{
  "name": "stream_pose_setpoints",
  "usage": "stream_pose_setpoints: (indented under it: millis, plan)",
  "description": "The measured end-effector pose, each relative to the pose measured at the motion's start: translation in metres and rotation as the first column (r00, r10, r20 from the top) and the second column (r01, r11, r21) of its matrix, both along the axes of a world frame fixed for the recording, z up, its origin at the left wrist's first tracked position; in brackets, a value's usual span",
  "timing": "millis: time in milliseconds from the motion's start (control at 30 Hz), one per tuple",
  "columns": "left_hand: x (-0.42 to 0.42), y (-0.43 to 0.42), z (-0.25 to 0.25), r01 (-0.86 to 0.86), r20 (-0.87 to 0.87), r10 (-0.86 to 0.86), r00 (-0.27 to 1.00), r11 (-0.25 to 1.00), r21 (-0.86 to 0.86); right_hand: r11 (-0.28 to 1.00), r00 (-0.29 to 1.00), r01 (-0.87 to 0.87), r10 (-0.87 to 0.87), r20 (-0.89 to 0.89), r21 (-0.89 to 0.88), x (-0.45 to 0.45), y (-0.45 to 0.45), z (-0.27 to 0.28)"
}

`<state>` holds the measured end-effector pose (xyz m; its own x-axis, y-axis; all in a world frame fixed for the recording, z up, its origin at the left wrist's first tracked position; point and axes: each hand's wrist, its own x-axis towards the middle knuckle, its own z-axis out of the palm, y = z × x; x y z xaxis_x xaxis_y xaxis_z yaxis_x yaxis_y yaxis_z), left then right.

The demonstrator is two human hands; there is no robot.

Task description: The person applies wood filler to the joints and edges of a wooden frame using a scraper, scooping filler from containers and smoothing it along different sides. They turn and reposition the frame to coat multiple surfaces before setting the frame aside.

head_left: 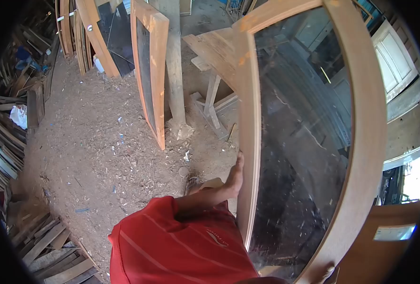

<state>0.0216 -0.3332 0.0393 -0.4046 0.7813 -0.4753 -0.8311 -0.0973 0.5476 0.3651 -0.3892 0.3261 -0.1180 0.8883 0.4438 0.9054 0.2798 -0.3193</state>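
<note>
A large wood-framed glass panel (pixel 249 142) stands tilted close in front of my body, its clear pane dusty and speckled. My left hand (pixel 235 179) grips the left side rail at about mid-height, thumb along the edge and the other fingers largely hidden behind the wood. Low on the opposite rail, near the bottom of the view, my right hand (pixel 327 273) holds the frame's edge; only part of it shows. Orange-brown filler patches mark the upper corner of the frame.
Another narrow glazed wooden frame (pixel 159 80) leans against a wooden post (pixel 175 71). Behind it is a rough plank bench (pixel 214 52). Scrap timber (pixel 49 241) lies piled along the left. A white panelled door (pixel 393 61) stands at right. Shavings litter the dirt floor (pixel 91 142).
</note>
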Motion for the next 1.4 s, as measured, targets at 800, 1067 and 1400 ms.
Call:
stream_pose_setpoints:
  millis: [800, 1067, 1400]
  plan:
    - [-0.112, -0.204, 0.062, 0.238, -0.488, -0.154, 0.859, 0.964, 0.115, 0.968, 0.807, 0.250, -0.188, -0.559, 0.035, -0.013, -0.124, 0.021]
    - [-0.142, -0.274, 0.094, 0.148, -0.605, -0.080, 0.792, 0.987, 0.063, 0.927, 0.881, 0.370, -0.373, -0.290, -0.070, -0.150, -0.175, 0.064]
    - [-0.195, -0.327, 0.120, 0.285, -0.672, -0.055, 0.739, 0.928, 0.238, 0.852, 0.918, 0.371, -0.397, -0.008, 0.369, -0.145, -0.273, 0.031]
